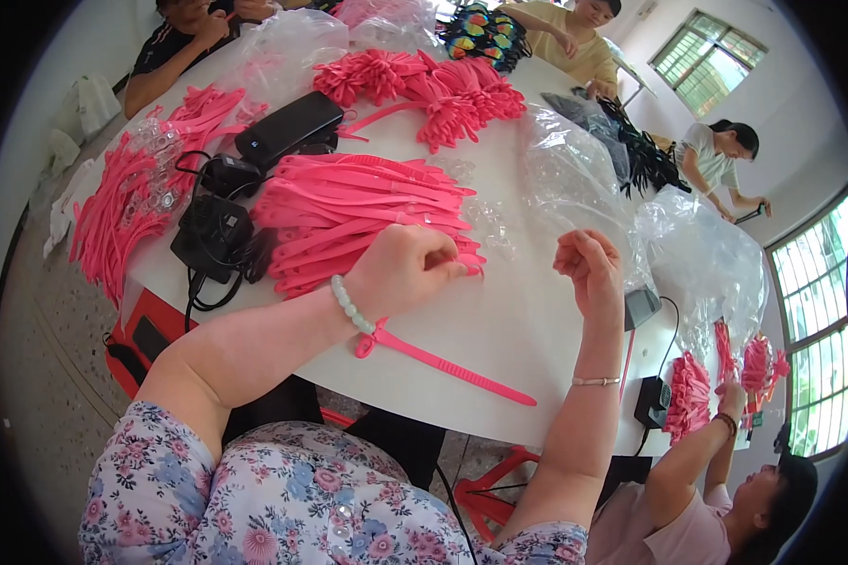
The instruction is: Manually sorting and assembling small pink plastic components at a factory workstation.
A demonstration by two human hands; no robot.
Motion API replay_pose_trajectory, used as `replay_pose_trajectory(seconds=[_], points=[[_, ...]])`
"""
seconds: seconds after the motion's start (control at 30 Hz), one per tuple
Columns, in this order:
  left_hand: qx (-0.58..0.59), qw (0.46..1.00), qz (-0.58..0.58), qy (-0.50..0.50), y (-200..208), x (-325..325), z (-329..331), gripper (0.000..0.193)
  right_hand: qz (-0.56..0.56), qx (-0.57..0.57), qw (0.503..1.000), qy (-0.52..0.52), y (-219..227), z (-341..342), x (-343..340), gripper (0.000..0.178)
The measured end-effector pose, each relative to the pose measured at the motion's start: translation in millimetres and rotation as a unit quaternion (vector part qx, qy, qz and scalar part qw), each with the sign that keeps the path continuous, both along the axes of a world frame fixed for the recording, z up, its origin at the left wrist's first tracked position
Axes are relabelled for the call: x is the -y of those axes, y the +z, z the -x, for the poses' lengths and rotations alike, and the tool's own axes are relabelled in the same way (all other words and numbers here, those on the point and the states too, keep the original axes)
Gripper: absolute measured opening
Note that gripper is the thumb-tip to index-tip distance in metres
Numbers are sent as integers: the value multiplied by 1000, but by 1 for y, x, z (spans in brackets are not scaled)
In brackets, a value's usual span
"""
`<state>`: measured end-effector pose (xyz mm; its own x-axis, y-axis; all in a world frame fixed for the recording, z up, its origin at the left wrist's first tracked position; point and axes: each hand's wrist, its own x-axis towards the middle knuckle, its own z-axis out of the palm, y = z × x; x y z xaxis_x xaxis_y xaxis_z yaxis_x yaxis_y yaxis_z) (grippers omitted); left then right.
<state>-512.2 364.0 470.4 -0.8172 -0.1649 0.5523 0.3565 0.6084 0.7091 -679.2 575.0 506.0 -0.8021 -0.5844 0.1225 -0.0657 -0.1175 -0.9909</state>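
Note:
My left hand (407,271) is closed in a pinch at the right end of a thick bundle of pink straps (349,212). Its fingertips meet the strap ends, but what they pinch, if anything, does not show clearly. Raised to the right, above the white table, my right hand (589,268) has its fingers curled together; anything in them is too small to name. A single pink strap (452,365) with a loop at one end lies near the table's front edge, below my left wrist. Small clear plastic pieces (495,226) are scattered between my hands, beyond them.
Black power adapters (212,231) with cables and a black case (290,125) sit left of the bundle. More pink straps (141,198) with clear parts lie farther left, and others (443,94) behind. Clear bags (575,169) stand at right. Several people work around the white table (528,320).

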Motion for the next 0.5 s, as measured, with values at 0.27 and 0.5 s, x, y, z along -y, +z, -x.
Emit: replay_pose_trajectory(seconds=[0.27, 0.5], points=[[124, 855, -495, -93, 12, 9, 3, 19, -333, -141, 862, 356, 24, -67, 44, 16], [-51, 918, -393, -23, 81, 29, -24, 19, -314, -425, 787, 319, -5, -117, 49, 22]])
